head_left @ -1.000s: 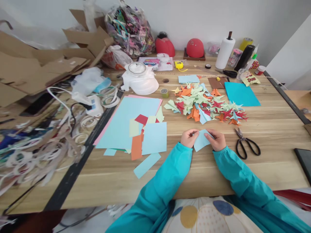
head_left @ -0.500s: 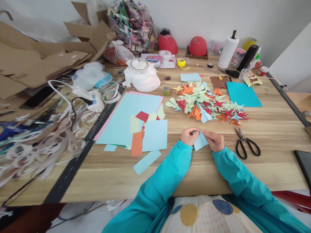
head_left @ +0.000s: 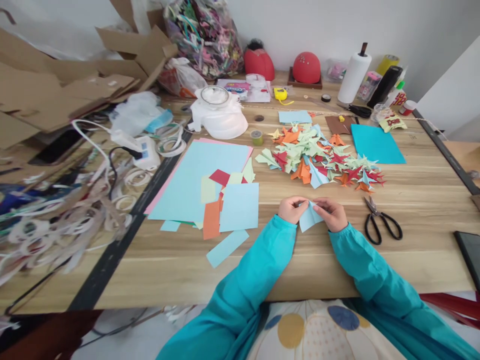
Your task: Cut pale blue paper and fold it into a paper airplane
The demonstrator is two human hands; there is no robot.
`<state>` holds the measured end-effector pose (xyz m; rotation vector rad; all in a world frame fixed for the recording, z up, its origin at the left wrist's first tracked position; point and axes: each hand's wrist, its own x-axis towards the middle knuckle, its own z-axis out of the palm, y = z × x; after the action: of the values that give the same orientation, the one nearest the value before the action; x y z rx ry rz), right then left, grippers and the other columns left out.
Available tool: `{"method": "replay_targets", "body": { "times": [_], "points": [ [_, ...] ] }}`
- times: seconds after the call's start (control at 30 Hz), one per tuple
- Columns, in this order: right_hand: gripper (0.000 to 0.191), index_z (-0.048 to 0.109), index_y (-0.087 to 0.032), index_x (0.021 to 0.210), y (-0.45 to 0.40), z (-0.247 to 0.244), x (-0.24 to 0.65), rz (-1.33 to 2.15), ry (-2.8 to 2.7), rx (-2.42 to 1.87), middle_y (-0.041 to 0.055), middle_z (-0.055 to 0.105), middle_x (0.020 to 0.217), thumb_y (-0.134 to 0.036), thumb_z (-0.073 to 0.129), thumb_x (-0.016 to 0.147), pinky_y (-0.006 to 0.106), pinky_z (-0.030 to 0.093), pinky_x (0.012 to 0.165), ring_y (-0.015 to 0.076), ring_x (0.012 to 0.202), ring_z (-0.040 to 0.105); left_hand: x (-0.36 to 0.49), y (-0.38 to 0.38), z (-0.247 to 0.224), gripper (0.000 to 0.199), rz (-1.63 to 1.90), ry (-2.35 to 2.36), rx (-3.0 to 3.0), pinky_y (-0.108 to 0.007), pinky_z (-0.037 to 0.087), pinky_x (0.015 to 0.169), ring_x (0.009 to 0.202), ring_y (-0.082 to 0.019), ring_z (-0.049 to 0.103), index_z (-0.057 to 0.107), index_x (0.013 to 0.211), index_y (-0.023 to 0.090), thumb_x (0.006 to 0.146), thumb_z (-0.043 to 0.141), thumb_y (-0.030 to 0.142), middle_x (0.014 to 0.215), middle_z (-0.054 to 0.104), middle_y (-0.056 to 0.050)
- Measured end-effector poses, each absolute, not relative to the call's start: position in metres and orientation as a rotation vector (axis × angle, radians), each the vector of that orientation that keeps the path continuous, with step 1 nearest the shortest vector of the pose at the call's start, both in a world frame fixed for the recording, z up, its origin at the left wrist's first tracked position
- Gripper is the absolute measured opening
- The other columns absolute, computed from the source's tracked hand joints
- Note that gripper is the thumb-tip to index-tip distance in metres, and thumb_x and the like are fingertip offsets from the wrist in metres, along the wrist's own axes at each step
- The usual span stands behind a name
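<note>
The left hand (head_left: pixel 291 210) and right hand (head_left: pixel 333 215) pinch a light-blue paper (head_left: pixel 308 219) between them, which seems only partly folded. Beyond the hands, many folded paper shapes (head_left: pixel 305 146) look finished; leftward, a pale-blue sheet (head_left: pixel 240 207) lies unfolded.

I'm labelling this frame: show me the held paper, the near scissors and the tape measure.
Held paper (head_left: pixel 309 219), head view: visible middle.
Near scissors (head_left: pixel 374 211), head view: around the pivot.
Tape measure (head_left: pixel 279 93), head view: yellow case.
</note>
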<state>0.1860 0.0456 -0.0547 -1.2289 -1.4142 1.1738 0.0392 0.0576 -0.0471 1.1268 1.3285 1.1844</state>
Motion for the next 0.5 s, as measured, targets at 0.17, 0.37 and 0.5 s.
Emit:
{"method": "replay_targets", "body": {
  "times": [0.17, 0.37, 0.5],
  "points": [
    [0.031, 0.064, -0.015, 0.074, 0.0485, -0.0530, 0.1882, 1.222, -1.500, -1.271, 0.0018, 0.064, 0.065, -0.046, 0.063, 0.068, 0.025, 0.045, 0.054, 0.0128, 0.058, 0.056, 0.0389, 0.0573, -0.0450, 0.014, 1.179, 1.336, 1.078, -0.022, 0.039, 0.047, 0.049, -0.011, 0.052, 0.068, 0.063, 0.014, 0.058, 0.064, 0.027, 0.054, 0.063, -0.002],
    [0.033, 0.058, -0.016, 0.063, 0.0493, -0.0534, 0.1880, 1.287, -1.460, -1.254, -0.0021, 0.055, 0.054, -0.048, 0.065, 0.065, 0.022, 0.038, 0.046, 0.0088, 0.048, 0.046, 0.0387, 0.0580, -0.0434, 0.011, 1.200, 1.320, 1.080, -0.023, 0.042, 0.051, 0.055, -0.013, 0.056, 0.069, 0.060, 0.016, 0.057, 0.065, 0.026, 0.059, 0.066, -0.003],
    [0.034, 0.057, -0.017, 0.061, 0.0495, -0.0553, 0.1878, 1.300, -1.426, -1.253, -0.0024, 0.054, 0.052, -0.050, 0.066, 0.063, 0.023, 0.038, 0.045, 0.0087, 0.046, 0.046, 0.0388, 0.0581, -0.0447, 0.012, 1.197, 1.313, 1.090, -0.025, 0.044, 0.055, 0.060, -0.015, 0.058, 0.069, 0.062, 0.016, 0.057, 0.066, 0.026, 0.063, 0.067, -0.004]
  ]
}}
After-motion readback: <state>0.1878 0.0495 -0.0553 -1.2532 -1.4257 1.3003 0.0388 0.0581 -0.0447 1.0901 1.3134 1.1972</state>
